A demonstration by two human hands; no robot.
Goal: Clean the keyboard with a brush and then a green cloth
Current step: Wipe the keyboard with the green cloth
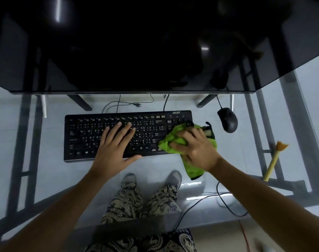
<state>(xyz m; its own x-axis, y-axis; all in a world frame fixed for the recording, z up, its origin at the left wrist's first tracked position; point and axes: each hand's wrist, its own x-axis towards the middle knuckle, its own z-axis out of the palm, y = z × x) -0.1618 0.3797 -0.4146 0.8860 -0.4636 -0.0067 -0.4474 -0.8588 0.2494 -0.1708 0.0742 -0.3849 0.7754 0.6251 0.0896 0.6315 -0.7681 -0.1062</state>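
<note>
A black keyboard (86, 131) lies flat on the glass desk (37, 170), in front of me. My left hand (115, 144) rests flat on its middle keys, fingers spread, holding nothing. My right hand (196, 150) is closed on a bunched green cloth (170, 138) that covers the keyboard's right end and hangs over its front edge. A yellow brush (275, 160) with a tan bristle head lies on the desk at the right, apart from both hands.
A black wired mouse (227, 120) sits right of the keyboard. A large dark monitor (129, 44) fills the back on two feet. Cables run behind the keyboard and under the glass. My legs show through the desk.
</note>
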